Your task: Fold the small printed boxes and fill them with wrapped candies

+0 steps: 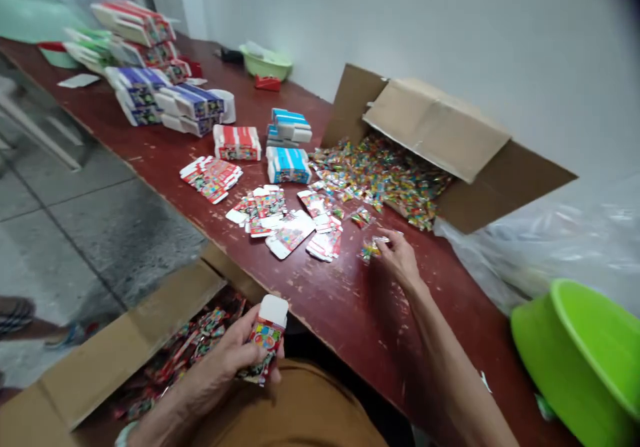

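My left hand [239, 350] is closed around a small printed candy box [267, 337] with its white top flap raised, held close to my body at the table's near edge. Over the red table my right hand [397, 257] pinches a small clear packet of colourful candies [370, 250]. Another candy packet [361, 217] lies just beyond it. To the left of that hand are several flattened candy boxes [290, 233], spread in loose piles. A tipped cardboard carton [435, 123] spills a heap of candy packets [385, 173] onto the table.
Bundled boxes in blue [289, 165], red [237, 143] and purple [193, 103] stand further along the table. A green basin [575, 353] sits at the right. Below the near edge is an open carton [145, 327] of dark red packets. Another person's leg [30, 327] shows at far left.
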Demonstrator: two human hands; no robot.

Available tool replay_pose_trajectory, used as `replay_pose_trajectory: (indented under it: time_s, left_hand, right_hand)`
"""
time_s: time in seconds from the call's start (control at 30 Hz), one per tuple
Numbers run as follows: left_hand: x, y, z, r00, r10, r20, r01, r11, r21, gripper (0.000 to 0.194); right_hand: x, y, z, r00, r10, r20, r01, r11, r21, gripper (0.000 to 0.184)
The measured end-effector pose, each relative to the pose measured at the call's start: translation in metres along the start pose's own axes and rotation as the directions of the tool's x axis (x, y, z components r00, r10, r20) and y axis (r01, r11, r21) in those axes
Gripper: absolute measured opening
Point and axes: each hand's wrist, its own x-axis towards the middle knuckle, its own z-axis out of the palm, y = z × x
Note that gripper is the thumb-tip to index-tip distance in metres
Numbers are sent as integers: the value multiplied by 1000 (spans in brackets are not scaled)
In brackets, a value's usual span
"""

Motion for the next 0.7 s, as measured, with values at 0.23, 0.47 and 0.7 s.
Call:
replay_pose_trajectory:
  time_s: [0.23,0.47,0.7]
  left_hand:
    - [28,21,37,992,42,-122,-38,999,38,43]
    - [44,29,45,966,140,-218,-98,976,196,42]
    - [50,28,54,961,159,-227,-76,939,334,38]
  right_hand:
    - [33,30,11,969,-97,226,109,993,-39,15]
    - [19,33,10,968,-35,247,26,999,39,11]
    - [-39,-51,0,971,-224,84,91,670,737,20]
